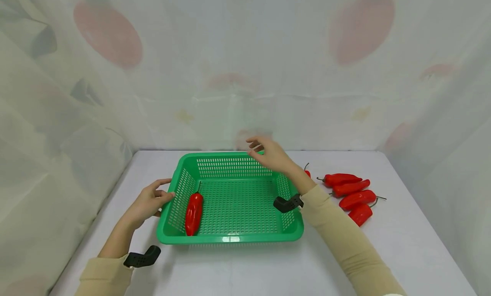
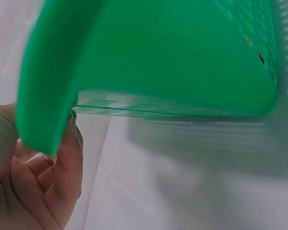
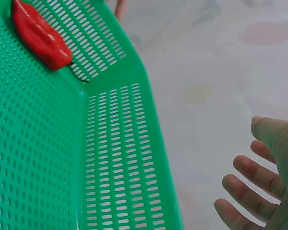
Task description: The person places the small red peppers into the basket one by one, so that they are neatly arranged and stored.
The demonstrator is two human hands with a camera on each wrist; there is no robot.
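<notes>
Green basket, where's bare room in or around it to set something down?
Inside the green basket, the floor right of the red pepper is bare. The white table has room just before the basket's near rim. Crowded: right of the basket, where loose peppers bunch, and its left rim, in the left hand.

Left fingers point(image 2: 69, 167) curl in a grip, right fingers point(image 3: 252, 199) spread loosely, right arm point(image 1: 341, 240) stretched forward

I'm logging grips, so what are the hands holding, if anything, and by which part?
The left hand grips the green basket by its left rim; the right hand holds nothing.
</notes>
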